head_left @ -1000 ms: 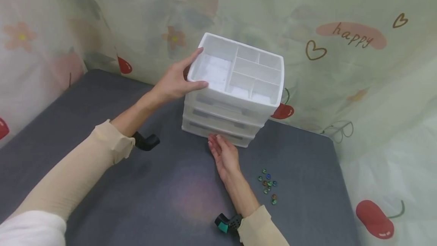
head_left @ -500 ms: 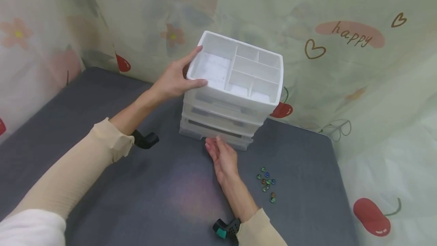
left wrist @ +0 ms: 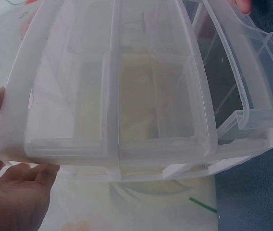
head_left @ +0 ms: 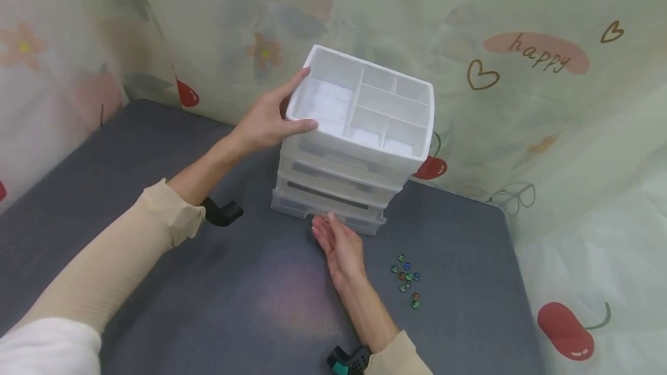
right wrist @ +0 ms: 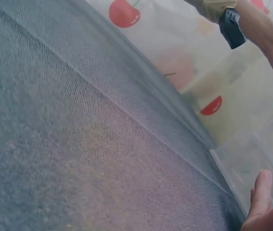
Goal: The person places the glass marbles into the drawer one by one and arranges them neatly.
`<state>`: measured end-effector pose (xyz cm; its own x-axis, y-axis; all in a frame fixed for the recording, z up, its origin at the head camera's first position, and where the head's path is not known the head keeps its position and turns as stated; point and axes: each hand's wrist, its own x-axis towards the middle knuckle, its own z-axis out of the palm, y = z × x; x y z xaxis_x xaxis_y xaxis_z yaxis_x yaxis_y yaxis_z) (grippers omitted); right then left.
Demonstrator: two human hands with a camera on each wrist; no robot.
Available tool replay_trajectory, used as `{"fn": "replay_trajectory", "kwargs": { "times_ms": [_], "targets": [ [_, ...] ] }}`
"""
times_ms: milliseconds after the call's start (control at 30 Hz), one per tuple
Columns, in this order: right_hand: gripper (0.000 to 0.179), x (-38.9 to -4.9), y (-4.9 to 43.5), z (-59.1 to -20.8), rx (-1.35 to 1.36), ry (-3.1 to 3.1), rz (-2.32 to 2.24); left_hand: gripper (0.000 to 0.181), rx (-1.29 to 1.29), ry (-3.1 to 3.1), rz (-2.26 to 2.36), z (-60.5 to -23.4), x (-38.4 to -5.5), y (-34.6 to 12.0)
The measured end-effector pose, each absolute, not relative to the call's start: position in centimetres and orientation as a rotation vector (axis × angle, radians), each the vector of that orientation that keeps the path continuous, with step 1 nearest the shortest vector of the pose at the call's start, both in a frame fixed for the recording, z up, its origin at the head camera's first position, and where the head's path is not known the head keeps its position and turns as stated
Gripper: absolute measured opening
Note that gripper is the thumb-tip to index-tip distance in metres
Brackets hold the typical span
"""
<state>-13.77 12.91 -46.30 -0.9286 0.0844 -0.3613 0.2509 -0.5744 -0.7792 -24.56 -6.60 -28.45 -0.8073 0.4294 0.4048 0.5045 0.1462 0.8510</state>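
A white desktop drawer unit (head_left: 365, 148) with a divided top tray and clear stacked drawers stands on a grey-covered table. My left hand (head_left: 263, 123) grips its top left end, thumb on the front rim and fingers at the side. The bottom drawer (head_left: 288, 206) is pulled out a little, and through its open top a gap shows in the left wrist view. At the notch in the drawer's front, my right hand (head_left: 344, 250) holds the edge palm up, with part of its fingers hidden. The right wrist view catches its thumb (right wrist: 261, 192) before the clear drawer front.
Several glass marbles (head_left: 402, 276) in green, blue and orange lie on the table to the right of my right hand. Behind the unit hangs a patterned curtain (head_left: 208, 28) with cherries and flowers. The table's right edge (head_left: 513, 247) runs beyond the marbles.
The bottom drawer has slid out toward me from its closed position, and my right hand has come back slightly with it. The left hand keeps its grip on the unit's top.
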Motion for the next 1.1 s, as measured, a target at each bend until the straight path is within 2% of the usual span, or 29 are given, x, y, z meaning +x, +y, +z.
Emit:
{"fn": "replay_trajectory", "kwargs": {
  "times_ms": [367, 1100],
  "targets": [
    [0.054, -13.3, 13.0, -46.2, 0.594, 1.422, -2.611, 0.083, -0.957, -2.304, -1.841, -28.6, -24.7, -6.5],
    [0.052, -10.5, 12.4, -45.2, 0.606, 1.264, -2.608, 0.082, -0.943, -2.328, -1.776, -28.5, -24.6, -6.6]
  ]
}}
